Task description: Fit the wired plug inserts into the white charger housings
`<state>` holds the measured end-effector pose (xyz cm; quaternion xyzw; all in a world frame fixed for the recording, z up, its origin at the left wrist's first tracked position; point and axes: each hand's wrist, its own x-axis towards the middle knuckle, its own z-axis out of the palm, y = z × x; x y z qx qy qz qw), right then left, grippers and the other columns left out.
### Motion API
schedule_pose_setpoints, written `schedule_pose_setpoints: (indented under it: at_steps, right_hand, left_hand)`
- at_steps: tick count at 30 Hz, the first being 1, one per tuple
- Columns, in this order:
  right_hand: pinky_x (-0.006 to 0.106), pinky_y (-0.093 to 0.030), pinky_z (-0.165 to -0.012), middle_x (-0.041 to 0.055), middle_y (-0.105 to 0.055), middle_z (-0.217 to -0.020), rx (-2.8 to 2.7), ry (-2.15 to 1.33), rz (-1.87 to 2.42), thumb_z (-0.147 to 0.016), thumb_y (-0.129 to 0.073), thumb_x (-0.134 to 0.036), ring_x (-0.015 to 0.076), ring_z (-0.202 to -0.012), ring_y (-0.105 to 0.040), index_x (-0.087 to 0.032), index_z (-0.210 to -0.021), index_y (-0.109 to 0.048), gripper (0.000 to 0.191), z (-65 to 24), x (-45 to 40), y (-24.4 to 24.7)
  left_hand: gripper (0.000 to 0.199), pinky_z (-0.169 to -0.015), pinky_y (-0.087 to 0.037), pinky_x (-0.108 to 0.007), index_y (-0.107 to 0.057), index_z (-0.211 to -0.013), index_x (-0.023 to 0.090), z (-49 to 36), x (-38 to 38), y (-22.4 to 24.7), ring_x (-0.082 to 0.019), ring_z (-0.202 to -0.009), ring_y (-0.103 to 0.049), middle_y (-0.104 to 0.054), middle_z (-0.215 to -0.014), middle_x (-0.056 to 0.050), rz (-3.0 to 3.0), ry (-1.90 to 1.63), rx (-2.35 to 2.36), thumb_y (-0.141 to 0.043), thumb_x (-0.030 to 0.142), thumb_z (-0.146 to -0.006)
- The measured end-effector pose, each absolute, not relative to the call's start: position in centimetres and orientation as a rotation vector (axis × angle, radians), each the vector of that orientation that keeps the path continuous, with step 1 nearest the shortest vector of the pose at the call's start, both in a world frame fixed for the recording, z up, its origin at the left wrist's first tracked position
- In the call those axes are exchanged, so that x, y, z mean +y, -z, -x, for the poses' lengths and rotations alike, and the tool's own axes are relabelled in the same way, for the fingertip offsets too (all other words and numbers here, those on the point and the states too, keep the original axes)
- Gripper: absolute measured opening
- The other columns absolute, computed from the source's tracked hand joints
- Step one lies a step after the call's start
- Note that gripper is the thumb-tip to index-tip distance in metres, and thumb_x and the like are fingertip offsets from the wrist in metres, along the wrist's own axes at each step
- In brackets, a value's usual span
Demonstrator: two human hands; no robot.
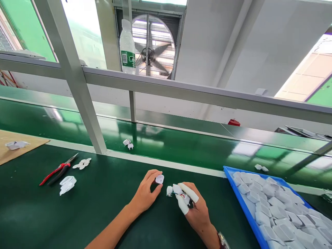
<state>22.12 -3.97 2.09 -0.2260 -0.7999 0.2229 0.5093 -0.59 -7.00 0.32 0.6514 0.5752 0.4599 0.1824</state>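
Between the thumb and fingers of my left hand (148, 190) is a small white plastic cover (159, 179). My right hand (195, 207), with white finger cots on thumb and forefinger, grips a white plug housing (177, 189). Thin coloured wires show at the housing. At its left end sits a small white piece with a bit of green circuit board (169, 191). The two hands are close together above the dark green bench, a small gap between their parts. My right fingers partly hide the housing.
A blue tray (249, 214) heaped with white plastic housings (278, 207) stands at right. At left lie red-and-black pliers (61, 170), flat white pieces (82, 164) and white parts (67, 184). Plug pieces (128, 144) rest on the green conveyor beyond a metal post (88, 114).
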Motion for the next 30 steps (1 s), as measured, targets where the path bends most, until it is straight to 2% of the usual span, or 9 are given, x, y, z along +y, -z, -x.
schedule_pose_setpoints:
  at_steps: [5, 10, 15, 30]
  right_hand:
    - [0.032, -0.060, -0.080, 0.0088, -0.066, -0.114, -1.863, -0.548, 0.506, -0.091, -0.057, -0.005, 0.0197, -0.099, -0.068, -0.026, -0.134, -0.053, 0.048, -22.0, -4.1, -1.7]
    - [0.041, -0.056, -0.089, 0.0095, -0.068, -0.114, -1.950, -0.348, 0.390, -0.088, -0.058, 0.003, 0.0211, -0.100, -0.066, -0.023, -0.137, -0.054, 0.055, -21.8, -4.4, -2.3]
    - [0.044, -0.056, -0.090, 0.0119, -0.068, -0.112, -2.000, -0.224, 0.359, -0.088, -0.058, 0.005, 0.0223, -0.100, -0.064, -0.018, -0.138, -0.054, 0.055, -21.6, -4.9, -3.1]
    - [0.041, -0.057, -0.084, 0.0122, -0.066, -0.111, -2.130, -0.152, 0.474, -0.092, -0.054, 0.003, 0.0223, -0.098, -0.062, -0.017, -0.137, -0.052, 0.049, -21.6, -5.5, -3.1]
  left_hand:
    - [0.049, -0.098, -0.059, -0.036, -0.047, -0.140, 0.030, -0.9, -8.5, -1.0, -0.019, -0.112, -0.067, -0.064, -0.125, -0.006, -1.995, -1.497, 1.444, -0.060, 0.020, -0.095]
    - [0.038, -0.096, -0.059, -0.033, -0.057, -0.128, 0.026, -1.0, -8.6, -1.5, -0.019, -0.109, -0.067, -0.069, -0.115, -0.005, -2.194, -1.570, 1.302, -0.066, 0.016, -0.093]
    - [0.039, -0.097, -0.059, -0.034, -0.058, -0.129, 0.023, -1.1, -8.8, -2.0, -0.020, -0.112, -0.065, -0.069, -0.115, -0.008, -2.281, -1.600, 1.208, -0.064, 0.010, -0.093]
    - [0.044, -0.097, -0.058, -0.037, -0.057, -0.132, 0.022, -1.1, -9.0, -2.2, -0.021, -0.113, -0.063, -0.067, -0.117, -0.010, -2.308, -1.540, 1.114, -0.062, 0.003, -0.092]
